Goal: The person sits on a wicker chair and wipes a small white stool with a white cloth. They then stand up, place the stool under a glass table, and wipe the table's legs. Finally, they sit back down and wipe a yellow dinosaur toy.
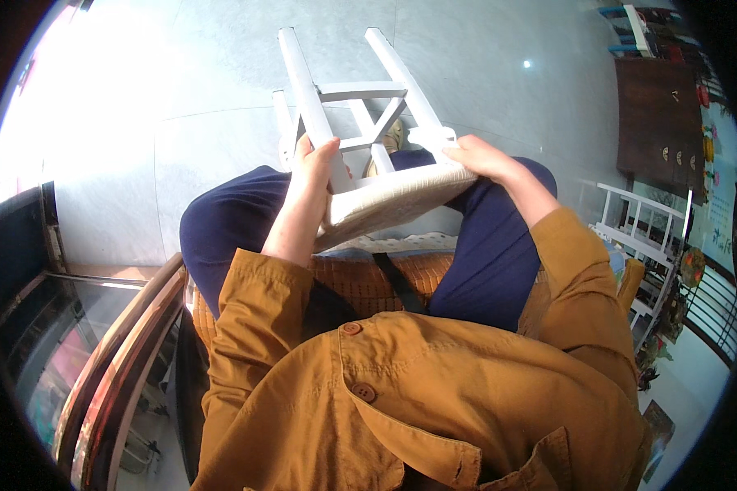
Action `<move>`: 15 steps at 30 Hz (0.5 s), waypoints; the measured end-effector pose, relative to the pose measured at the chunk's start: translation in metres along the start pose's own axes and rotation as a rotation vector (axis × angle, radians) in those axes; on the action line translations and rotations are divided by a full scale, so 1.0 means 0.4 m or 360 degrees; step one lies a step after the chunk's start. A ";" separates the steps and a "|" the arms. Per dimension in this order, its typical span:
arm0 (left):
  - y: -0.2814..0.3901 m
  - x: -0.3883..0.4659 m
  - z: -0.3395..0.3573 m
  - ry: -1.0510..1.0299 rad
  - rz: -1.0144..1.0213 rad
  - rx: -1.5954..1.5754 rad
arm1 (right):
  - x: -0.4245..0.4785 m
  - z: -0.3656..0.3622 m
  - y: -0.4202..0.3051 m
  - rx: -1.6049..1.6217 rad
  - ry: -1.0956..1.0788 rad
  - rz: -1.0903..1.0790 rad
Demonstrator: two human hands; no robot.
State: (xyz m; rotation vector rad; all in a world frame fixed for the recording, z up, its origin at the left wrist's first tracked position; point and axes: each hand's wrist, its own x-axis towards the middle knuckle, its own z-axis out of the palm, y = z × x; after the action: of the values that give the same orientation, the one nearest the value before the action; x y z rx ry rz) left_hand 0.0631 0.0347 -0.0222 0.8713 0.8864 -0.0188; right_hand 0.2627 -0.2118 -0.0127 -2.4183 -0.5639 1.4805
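A white wooden stool (350,144) is tipped between my knees, its legs pointing away from me. Its padded cream seat (399,199) faces my body. My left hand (312,162) is wrapped around a leg close to the seat, thumb on top. At the opposite leg, my right hand (480,156) grips the stool near the seat corner. Just by those right fingers is a small white piece (433,136) against the leg; I cannot tell what it is. Crossed rails join the legs. Part of a shoe (393,136) shows between them.
I sit on a seat with a brown beaded cover (350,276). A curved, glossy wooden armrest (120,344) and a glass-topped table (67,337) are at left. To the right stand a white rack (642,212) and a dark wooden cabinet (657,116). Grey floor (221,73) lies ahead, sunlit at left.
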 end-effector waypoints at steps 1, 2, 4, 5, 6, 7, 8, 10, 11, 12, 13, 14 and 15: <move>0.000 -0.002 0.001 0.0031 -0.0010 0.0015 | -0.001 -0.001 -0.018 -0.0122 0.0009 -0.0005; 0.000 -0.004 0.004 0.0063 -0.0021 0.0030 | 0.003 -0.004 -0.026 -0.0165 -0.0034 0.0013; 0.003 -0.007 0.009 0.0083 -0.0039 0.0036 | 0.013 -0.024 -0.038 -0.0260 -0.0109 0.0060; 0.005 -0.007 0.008 0.0081 -0.0047 0.0032 | 0.021 -0.025 -0.041 -0.0194 -0.0100 0.0060; 0.006 -0.007 0.009 0.0077 -0.0054 0.0030 | 0.034 -0.018 -0.040 -0.0127 -0.0090 0.0059; 0.005 -0.004 0.011 0.0078 -0.0058 0.0038 | 0.048 -0.009 -0.035 -0.0058 -0.0079 0.0062; 0.004 -0.001 0.013 0.0080 -0.0062 0.0045 | 0.072 0.006 -0.024 0.0056 -0.0015 0.0014; -0.007 0.006 0.007 0.0123 -0.0044 0.0072 | 0.133 0.045 -0.017 0.0293 0.0094 -0.0098; -0.016 0.010 0.004 0.0159 -0.0021 0.0090 | 0.162 0.046 -0.027 0.0368 0.0113 0.0009; -0.024 0.014 0.000 0.0193 -0.0001 0.0113 | 0.191 0.047 -0.044 0.0447 0.0132 0.0119; -0.019 0.010 0.003 0.0158 -0.0012 0.0093 | 0.215 0.041 -0.050 0.0528 0.0159 0.0238; -0.013 0.006 0.005 0.0123 -0.0023 0.0074 | 0.251 0.031 -0.050 0.0573 0.0174 0.0158; -0.007 0.002 0.006 0.0090 -0.0033 0.0055 | 0.291 0.024 -0.045 0.0619 0.0189 0.0076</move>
State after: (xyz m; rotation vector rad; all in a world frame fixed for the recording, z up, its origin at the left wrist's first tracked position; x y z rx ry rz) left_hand 0.0643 0.0313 -0.0238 0.8987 0.9503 -0.0277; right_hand 0.2981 -0.1435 -0.1022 -2.2044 -0.1720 1.3092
